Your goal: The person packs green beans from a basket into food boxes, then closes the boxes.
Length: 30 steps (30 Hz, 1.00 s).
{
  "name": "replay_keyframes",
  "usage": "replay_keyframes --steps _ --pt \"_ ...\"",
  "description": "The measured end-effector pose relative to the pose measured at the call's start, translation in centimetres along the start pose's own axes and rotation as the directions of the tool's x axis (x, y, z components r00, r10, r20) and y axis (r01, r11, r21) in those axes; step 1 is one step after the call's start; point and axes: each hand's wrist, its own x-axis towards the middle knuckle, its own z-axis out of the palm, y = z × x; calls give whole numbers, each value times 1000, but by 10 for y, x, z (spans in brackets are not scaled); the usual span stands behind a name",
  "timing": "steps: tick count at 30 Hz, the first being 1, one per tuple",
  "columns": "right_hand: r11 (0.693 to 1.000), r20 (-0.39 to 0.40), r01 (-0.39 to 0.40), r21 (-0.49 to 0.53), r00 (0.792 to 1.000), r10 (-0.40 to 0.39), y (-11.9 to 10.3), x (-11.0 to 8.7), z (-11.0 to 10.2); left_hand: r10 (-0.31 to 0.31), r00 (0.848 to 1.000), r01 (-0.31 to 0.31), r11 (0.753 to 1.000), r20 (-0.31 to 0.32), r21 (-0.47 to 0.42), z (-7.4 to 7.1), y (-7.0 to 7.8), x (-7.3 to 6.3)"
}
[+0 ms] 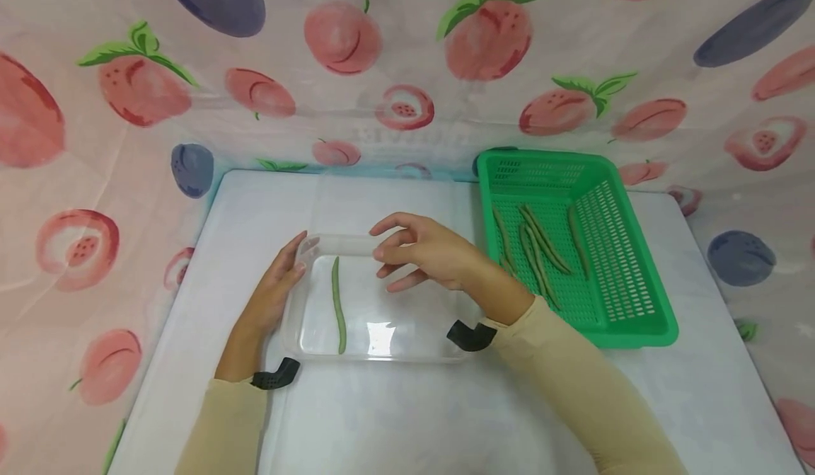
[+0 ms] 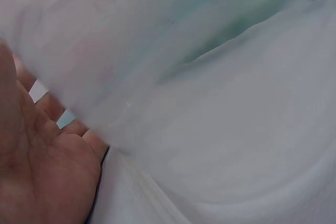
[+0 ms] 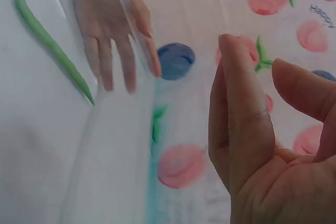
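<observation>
A clear plastic container point(image 1: 407, 351) stands on the table with one green bean point(image 1: 338, 305) lying lengthwise near its left side. My left hand point(image 1: 272, 287) rests against the container's left wall, its fingers extended along the outside; the left wrist view shows the palm beside the clear wall. Over the container's back right part hovers my right hand point(image 1: 436, 252), with nothing between its parted thumb and fingers point(image 3: 244, 108). Through the clear wall, the right wrist view shows the bean and my left hand.
A green plastic basket point(image 1: 637, 248) with several green beans point(image 1: 544, 241) stands to the right of the container. A clear lid-like sheet point(image 1: 382, 195) shows behind the container. The white table point(image 1: 382, 418) meets a fruit-patterned cloth point(image 1: 267, 135) at the back and sides.
</observation>
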Motion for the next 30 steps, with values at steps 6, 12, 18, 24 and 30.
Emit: replay_keyframes --steps 6,12,18,24,30 --pt "999 -61 44 8 997 -44 -19 -27 -33 1 1000 -1 1000 4 8 -1 0 -2" --pt "996 -115 88 22 990 -85 -30 -50 -71 5 1000 -5 1000 8 8 0 0 -2" --pt "990 -157 126 56 981 -116 -29 -66 -107 2 1000 -2 1000 6 -3 0 0 -3" --pt "986 -159 149 74 978 -136 -22 -81 -138 -6 1000 6 1000 -4 13 0 0 -4" --pt "981 -157 172 89 975 -156 -13 -89 -163 -4 1000 4 1000 -8 10 -1 2 -2"
